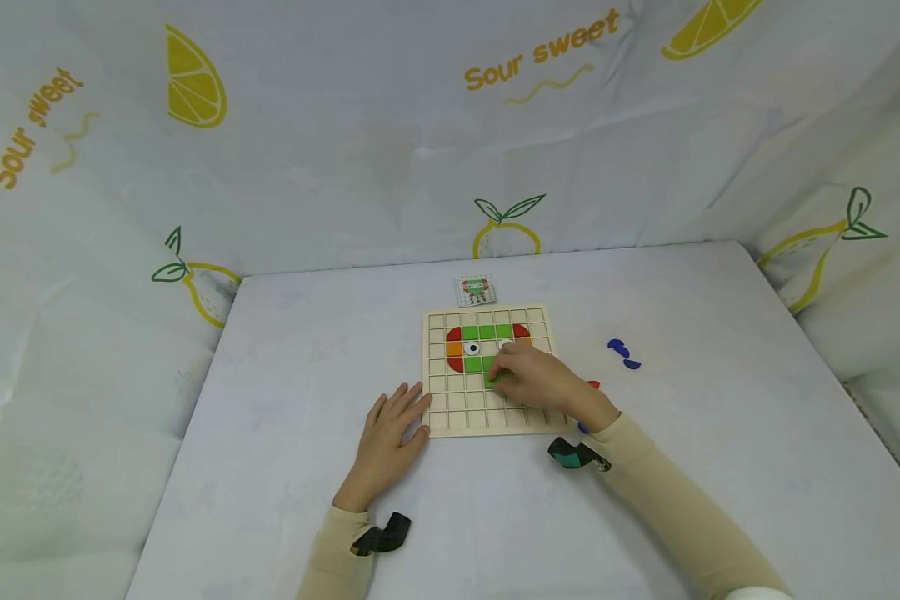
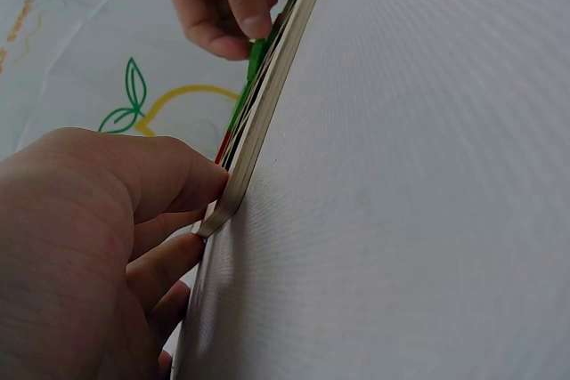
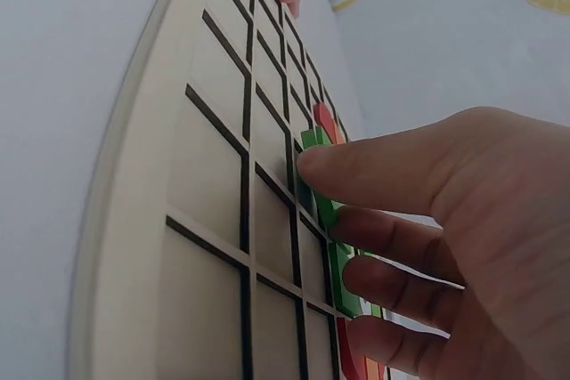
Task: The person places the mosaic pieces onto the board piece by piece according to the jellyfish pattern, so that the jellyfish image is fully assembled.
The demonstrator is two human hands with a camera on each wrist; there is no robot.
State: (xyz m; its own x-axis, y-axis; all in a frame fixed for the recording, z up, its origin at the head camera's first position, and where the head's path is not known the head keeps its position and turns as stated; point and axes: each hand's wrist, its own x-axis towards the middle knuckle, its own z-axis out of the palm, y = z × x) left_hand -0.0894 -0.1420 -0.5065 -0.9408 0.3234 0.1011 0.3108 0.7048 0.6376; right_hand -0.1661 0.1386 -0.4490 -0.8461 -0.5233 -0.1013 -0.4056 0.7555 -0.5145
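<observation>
Low on the green part of a pale wooden grid board (image 1: 450, 421), my right hand (image 1: 540, 379) pinches a green square tile (image 1: 491, 380) between thumb and index finger. In the right wrist view, the thumb (image 3: 356, 171) lies against the tile, over the grid. My left hand (image 1: 388, 446) rests at the board's lower left edge, fingers spread and touching the rim. On the board, green tiles (image 1: 487, 332), red quarter-rounds (image 1: 454, 364), an orange tile (image 1: 454, 349) and an eye tile (image 1: 472, 348) form a pattern. Right-hand fingers partly cover a second eye tile (image 1: 504, 343).
Behind the board lies a small picture card (image 1: 476, 290) with a similar figure on a grid. Several blue curved pieces (image 1: 619, 348) lie to the right. A red piece (image 1: 593, 384) and another blue piece (image 1: 583, 427) show beside my right wrist.
</observation>
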